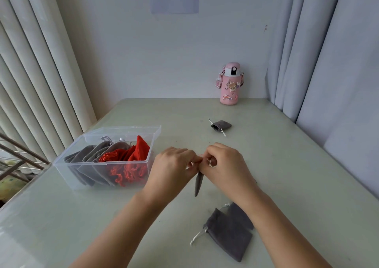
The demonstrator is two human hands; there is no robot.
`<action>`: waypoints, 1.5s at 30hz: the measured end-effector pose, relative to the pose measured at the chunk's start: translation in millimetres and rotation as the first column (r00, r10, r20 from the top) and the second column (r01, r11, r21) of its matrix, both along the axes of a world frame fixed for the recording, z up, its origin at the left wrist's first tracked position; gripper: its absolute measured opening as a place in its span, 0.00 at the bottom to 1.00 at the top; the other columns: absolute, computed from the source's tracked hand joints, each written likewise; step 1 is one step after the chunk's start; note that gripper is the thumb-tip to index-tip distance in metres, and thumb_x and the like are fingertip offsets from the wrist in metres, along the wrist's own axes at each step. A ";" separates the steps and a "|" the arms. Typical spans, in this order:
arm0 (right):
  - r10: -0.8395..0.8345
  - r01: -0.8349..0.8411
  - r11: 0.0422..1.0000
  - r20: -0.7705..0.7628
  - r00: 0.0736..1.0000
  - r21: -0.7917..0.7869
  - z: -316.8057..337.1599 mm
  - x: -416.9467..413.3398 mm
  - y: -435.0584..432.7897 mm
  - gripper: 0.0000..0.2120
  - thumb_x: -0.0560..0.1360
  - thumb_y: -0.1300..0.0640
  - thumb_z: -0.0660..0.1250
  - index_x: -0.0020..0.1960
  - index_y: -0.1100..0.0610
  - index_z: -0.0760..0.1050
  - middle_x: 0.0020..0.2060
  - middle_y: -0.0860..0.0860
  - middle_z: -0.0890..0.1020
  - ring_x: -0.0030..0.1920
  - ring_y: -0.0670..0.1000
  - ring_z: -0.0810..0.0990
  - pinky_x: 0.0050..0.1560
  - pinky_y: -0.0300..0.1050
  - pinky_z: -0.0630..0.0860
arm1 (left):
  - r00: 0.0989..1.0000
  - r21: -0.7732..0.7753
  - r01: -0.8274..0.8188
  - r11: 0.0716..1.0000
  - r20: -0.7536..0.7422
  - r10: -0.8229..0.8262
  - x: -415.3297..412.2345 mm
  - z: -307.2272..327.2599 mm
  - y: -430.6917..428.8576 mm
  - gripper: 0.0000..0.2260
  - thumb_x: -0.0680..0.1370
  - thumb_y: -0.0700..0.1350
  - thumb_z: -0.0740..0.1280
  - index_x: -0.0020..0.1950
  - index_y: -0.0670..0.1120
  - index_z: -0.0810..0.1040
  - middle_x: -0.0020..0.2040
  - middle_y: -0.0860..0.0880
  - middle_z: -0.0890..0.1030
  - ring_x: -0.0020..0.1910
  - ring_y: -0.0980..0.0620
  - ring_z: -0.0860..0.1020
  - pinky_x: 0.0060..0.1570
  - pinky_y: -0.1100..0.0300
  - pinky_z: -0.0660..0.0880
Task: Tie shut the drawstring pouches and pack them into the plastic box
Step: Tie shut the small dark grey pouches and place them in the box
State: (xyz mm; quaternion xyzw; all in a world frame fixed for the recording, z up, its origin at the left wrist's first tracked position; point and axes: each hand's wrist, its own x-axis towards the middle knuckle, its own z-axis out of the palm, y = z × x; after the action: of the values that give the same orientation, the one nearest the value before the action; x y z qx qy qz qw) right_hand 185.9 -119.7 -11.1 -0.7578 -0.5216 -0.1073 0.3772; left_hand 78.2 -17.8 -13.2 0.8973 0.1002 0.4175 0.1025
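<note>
A grey drawstring pouch hangs between my two hands above the table. My left hand and my right hand meet at its top, and the fingers of both pinch its white cords. The pouch's mouth is hidden behind the fingers. A clear plastic box stands to the left and holds several grey pouches and red pouches. Two more grey pouches lie under my right forearm. A cinched grey pouch lies farther back.
A pink water bottle stands at the back of the pale green table, against the wall. Curtains hang on both sides. The box's lid stands open behind it.
</note>
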 end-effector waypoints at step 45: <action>0.186 -0.084 0.965 -0.420 0.888 0.249 10.9 -3.0 -6.2 0.04 0.72 0.62 0.71 0.41 0.55 0.83 0.34 0.42 0.83 0.38 0.38 0.79 0.40 0.26 0.70 | 0.966 -0.090 0.138 0.986 0.232 -0.114 -8.3 5.2 9.0 0.05 0.72 0.41 0.70 0.43 0.39 0.81 0.44 0.48 0.81 0.43 0.58 0.78 0.44 0.72 0.75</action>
State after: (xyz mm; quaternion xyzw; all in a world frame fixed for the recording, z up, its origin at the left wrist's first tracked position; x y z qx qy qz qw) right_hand 182.9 -126.0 -0.2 -0.6767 -0.4591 0.0350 0.5745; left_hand 69.9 -8.8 -8.0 0.8419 0.0525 0.5036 0.1869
